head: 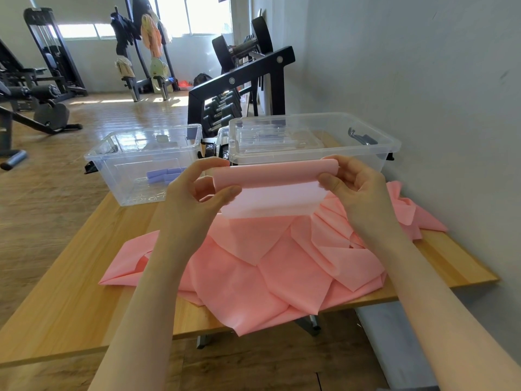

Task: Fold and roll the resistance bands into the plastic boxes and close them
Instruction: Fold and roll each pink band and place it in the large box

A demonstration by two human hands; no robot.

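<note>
at a wooden table (pixel 70 292) in a gym, we see a person's two bare hands raised above the tabletop, each pinching one end of a pink resistance band (pixel 270 176) whose upper part is curled into a loose roll: the left hand (pixel 197 190) has thumb and fingers curled round the roll's left end, the right hand (pixel 355 184) grips its right end the same way, and a paler flap of the band hangs from the roll between them; the rest of the pink material lies below in a crumpled, many-folded heap (pixel 267 272) across the middle of the table, one edge drooping over the near side; behind the hands stand two clear plastic boxes, both lidless at the top, the left box (pixel 112 153) holding small folded lavender-blue bands (pixel 163 174) on its floor, the right box (pixel 352 153) with what looks like a clear lid (pixel 270 139) resting inside it; beyond the table we make out a black dumbbell rack (pixel 239 80), weight machines (pixel 48 52) on the wood floor, and a pale wall (pixel 423 66) along the right
</note>
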